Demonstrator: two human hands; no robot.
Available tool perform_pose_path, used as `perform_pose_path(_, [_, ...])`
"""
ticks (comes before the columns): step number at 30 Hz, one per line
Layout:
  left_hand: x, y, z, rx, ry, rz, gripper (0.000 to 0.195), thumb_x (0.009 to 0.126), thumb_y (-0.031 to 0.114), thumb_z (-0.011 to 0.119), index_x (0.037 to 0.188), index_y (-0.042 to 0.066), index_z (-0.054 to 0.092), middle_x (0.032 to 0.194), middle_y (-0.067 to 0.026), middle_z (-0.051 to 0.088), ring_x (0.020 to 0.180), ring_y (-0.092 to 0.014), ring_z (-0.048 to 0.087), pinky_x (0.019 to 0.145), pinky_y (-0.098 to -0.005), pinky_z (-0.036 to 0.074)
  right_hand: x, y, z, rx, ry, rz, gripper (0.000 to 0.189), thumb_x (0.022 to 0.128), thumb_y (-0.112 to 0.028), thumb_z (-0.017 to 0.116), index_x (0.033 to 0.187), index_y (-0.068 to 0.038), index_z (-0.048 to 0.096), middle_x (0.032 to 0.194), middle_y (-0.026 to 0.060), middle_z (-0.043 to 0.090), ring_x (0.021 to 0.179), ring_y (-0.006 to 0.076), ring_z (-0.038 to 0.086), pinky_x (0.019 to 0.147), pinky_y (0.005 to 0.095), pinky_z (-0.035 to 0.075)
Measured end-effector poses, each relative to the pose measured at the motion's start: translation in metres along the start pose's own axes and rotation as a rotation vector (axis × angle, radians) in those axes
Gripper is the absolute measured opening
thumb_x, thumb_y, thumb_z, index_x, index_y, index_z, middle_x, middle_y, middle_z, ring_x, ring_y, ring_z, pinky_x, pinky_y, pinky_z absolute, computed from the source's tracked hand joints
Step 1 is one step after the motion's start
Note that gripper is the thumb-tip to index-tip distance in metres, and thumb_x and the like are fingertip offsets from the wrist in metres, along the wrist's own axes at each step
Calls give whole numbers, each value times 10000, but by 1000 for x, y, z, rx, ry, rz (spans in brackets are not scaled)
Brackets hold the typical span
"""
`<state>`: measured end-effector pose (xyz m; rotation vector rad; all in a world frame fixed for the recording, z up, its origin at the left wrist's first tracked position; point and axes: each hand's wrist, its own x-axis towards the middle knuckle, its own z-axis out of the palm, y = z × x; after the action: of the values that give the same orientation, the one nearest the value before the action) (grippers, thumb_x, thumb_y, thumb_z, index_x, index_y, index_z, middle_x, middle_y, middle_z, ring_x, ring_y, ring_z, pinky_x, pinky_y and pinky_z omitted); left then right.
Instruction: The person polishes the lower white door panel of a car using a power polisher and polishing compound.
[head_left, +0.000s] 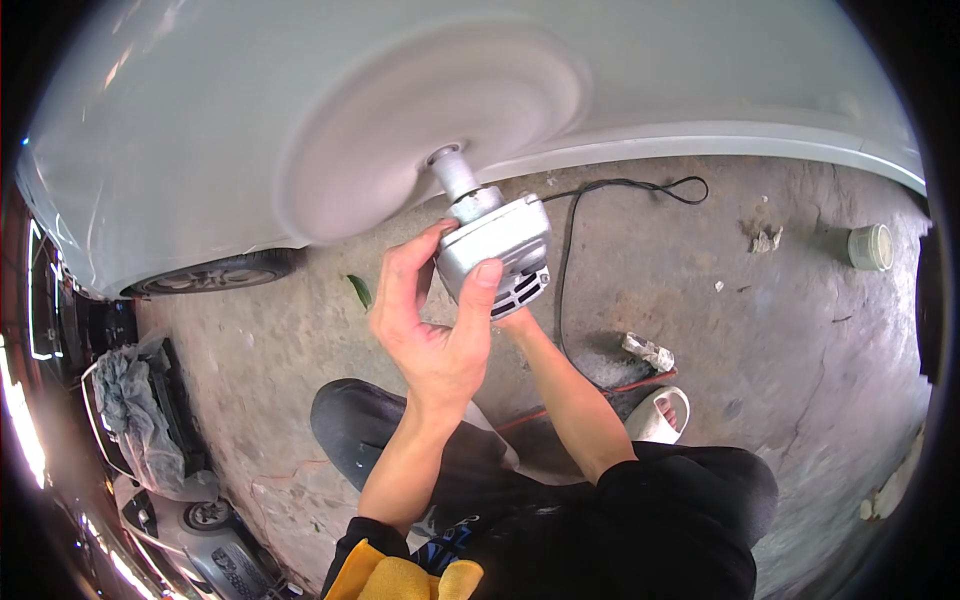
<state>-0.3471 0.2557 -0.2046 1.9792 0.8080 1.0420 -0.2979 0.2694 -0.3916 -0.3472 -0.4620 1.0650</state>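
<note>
A power polisher with a metal gear housing (495, 240) is held between my hands. Its large pale buffing pad (435, 127), blurred by spinning, lies against or very close to the light-coloured car body panel (720, 67). My left hand (439, 322) grips the near side of the housing, thumb on top and fingers curled at its left edge. Behind the vented part of the tool, my right hand (514, 319) is almost wholly hidden; only a bit near the wrist shows, so its grip cannot be seen. A yellow cloth (397, 577) lies by my left forearm.
A black power cable (568, 277) runs over the concrete floor, looping below the car's sill. A white tub (870, 247) stands at right. Near my sandalled foot are a whitish block (649, 351) and an orange cord (645, 382). The car's wheel (214, 276) is at left, crumpled plastic sheeting (139, 412) below it.
</note>
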Motion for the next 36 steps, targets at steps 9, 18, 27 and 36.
perform_pose_path(9, [-4,-22,-31,-30,140,0,454,966,294,654,1261,-24,516,1204,-150,595,1101,-223,595,953,-354,471,-3,21,-14,-506,52,-41,749,791,-109,786,1437,-84,408,1322,80,588,1217,176,564,1040,352,448])
perform_pose_path(18, [-2,-79,-97,-182,371,-89,426,1066,333,456,1344,12,434,1284,-155,552,1175,-255,568,979,-398,472,14,67,-18,-951,66,-139,806,676,-82,845,1387,-93,466,1274,108,627,1142,220,626,981,361,479])
perform_pose_path(27, [8,-151,-148,-560,570,-408,475,1067,396,428,1378,38,470,1372,-76,539,1288,-184,492,1086,-368,368,17,58,-11,-1552,-12,-52,1004,567,-198,926,1430,-155,413,1183,105,683,1115,285,626,1040,440,410])
perform_pose_path(36, [-2,-218,-142,-1061,681,-699,522,1081,452,315,1336,42,513,1329,-95,584,1240,-225,544,1072,-395,395,28,-19,25,-1943,-355,-73,1087,576,-309,937,1466,-121,344,1093,152,702,869,359,699,707,449,565])
